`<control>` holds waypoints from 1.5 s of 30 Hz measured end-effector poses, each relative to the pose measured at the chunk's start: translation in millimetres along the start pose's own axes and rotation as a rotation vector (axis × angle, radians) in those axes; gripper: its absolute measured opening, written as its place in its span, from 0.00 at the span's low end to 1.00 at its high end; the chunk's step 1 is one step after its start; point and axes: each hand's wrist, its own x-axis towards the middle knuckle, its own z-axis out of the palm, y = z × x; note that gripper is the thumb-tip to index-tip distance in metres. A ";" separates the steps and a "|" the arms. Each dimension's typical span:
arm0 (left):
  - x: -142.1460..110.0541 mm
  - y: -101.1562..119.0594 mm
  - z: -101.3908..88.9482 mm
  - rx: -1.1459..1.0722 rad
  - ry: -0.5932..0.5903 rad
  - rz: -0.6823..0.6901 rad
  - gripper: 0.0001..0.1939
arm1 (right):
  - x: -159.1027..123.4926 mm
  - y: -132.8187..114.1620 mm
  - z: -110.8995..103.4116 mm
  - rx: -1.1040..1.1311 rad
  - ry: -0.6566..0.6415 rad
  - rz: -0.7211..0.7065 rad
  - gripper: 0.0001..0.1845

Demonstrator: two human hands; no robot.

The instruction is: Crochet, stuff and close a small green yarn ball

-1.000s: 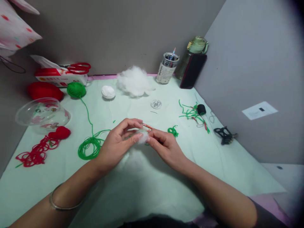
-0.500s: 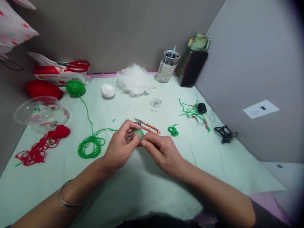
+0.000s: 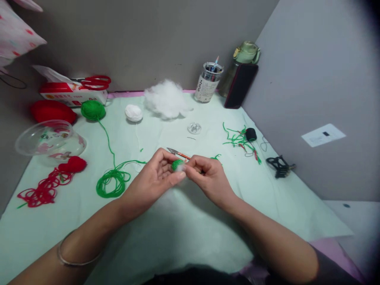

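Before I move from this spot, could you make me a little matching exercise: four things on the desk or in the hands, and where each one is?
Things:
1. red-handled scissors
2. dark phone
3. white yarn ball
4. small green piece

Places:
A. in front of the bottle
B. at the left hand
C. on the tissue box
D. between green yarn ball and white fluff

Pairs: 1-C, 2-A, 3-D, 4-B

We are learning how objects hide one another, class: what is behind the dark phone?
Behind the phone stands a bottle. Its green lid and the left of its body show; the phone covers the rest.
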 end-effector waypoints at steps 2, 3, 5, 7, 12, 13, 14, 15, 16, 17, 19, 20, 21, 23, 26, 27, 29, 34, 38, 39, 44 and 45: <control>1.5 2.2 -2.6 -0.040 -0.045 -0.003 0.09 | -0.4 0.2 -2.4 -0.050 -0.006 -0.024 0.18; 2.4 1.8 -3.5 -0.053 -0.046 0.001 0.08 | -0.6 0.5 -3.8 -0.081 -0.013 -0.038 0.18; 4.0 -1.3 -4.2 -0.067 -0.028 0.012 0.08 | -1.2 0.5 -7.0 -0.140 -0.039 -0.089 0.19; 5.2 -5.1 -3.9 -0.063 0.008 0.021 0.08 | -2.1 -0.9 -10.0 -0.187 -0.106 -0.164 0.16; 5.0 -8.2 -2.8 0.021 0.134 0.008 0.06 | -6.0 -7.3 -9.5 -0.246 -0.290 -0.322 0.09; 4.7 -8.2 -2.8 0.016 0.132 -0.006 0.06 | -6.6 -7.5 -8.0 -0.251 -0.302 -0.327 0.08; 4.3 -8.6 -2.7 -0.010 0.118 -0.026 0.06 | -6.9 -7.0 -6.2 -0.260 -0.299 -0.325 0.06; 3.9 -9.3 -2.6 -0.052 0.099 -0.044 0.07 | -7.0 -5.9 -4.5 -0.272 -0.275 -0.317 0.05; 3.5 -10.5 -2.2 -0.101 0.083 -0.060 0.07 | -6.9 -4.3 -2.8 -0.284 -0.238 -0.306 0.05; 2.9 -12.0 -1.7 -0.145 0.076 -0.069 0.08 | -6.6 -2.6 -1.4 -0.293 -0.191 -0.296 0.07; 1.4 -15.4 0.0 -0.194 0.086 -0.063 0.08 | -5.9 0.5 0.4 -0.293 -0.104 -0.266 0.12; 0.5 -16.7 1.2 -0.202 0.093 -0.050 0.07 | -5.5 1.5 0.8 -0.284 -0.074 -0.242 0.13; -0.3 -17.5 2.5 -0.205 0.096 -0.035 0.07 | -5.1 2.0 0.9 -0.274 -0.052 -0.211 0.13; -1.5 -17.6 5.2 -0.213 0.088 0.002 0.05 | -4.4 1.7 0.5 -0.231 -0.020 -0.125 0.12; -1.2 -15.4 8.3 -0.221 0.074 0.053 0.07 | -3.1 0.3 -1.4 -0.085 -0.036 -0.004 0.12; -0.6 -14.7 8.6 -0.216 0.068 0.058 0.09 | -2.7 -0.2 -2.4 -0.051 -0.051 0.012 0.13; 1.2 -14.1 7.6 -0.201 0.058 0.056 0.11 | -2.1 -1.0 -4.6 -0.060 -0.074 0.000 0.15; 4.8 -16.2 0.9 -0.134 0.091 0.029 0.11 | -4.8 -5.3 -7.7 -0.203 -0.199 -0.140 0.11; 5.2 -15.9 1.7 -0.073 0.189 0.021 0.11 | -10.0 -8.0 -3.0 -0.287 -0.231 -0.280 0.11; 4.8 -15.7 2.6 -0.077 0.194 0.015 0.11 | -10.8 -7.3 -1.5 -0.309 -0.231 -0.312 0.11; 1.2 -18.4 6.3 -0.209 0.173 -0.055 0.10 | -9.6 2.4 3.3 -0.503 -0.116 -0.496 0.08; 0.3 -19.3 6.9 -0.234 0.173 -0.059 0.10 | -9.1 3.8 3.6 -0.522 -0.076 -0.504 0.08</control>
